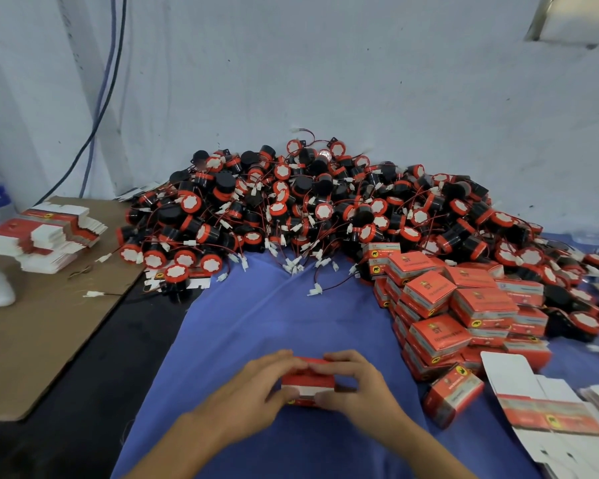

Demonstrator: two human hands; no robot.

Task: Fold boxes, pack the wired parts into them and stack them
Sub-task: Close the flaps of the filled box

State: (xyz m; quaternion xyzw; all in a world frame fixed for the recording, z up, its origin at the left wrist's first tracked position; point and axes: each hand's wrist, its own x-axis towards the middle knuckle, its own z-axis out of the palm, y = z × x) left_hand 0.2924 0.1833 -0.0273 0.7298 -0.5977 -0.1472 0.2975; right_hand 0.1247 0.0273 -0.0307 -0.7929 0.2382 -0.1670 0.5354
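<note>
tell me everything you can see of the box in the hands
The box is small, red cardboard with a white band across its near side; print too blurred to read. It lies level on or just above the blue cloth. The left hand and right hand grip its ends, fingers curled over its top.
</note>
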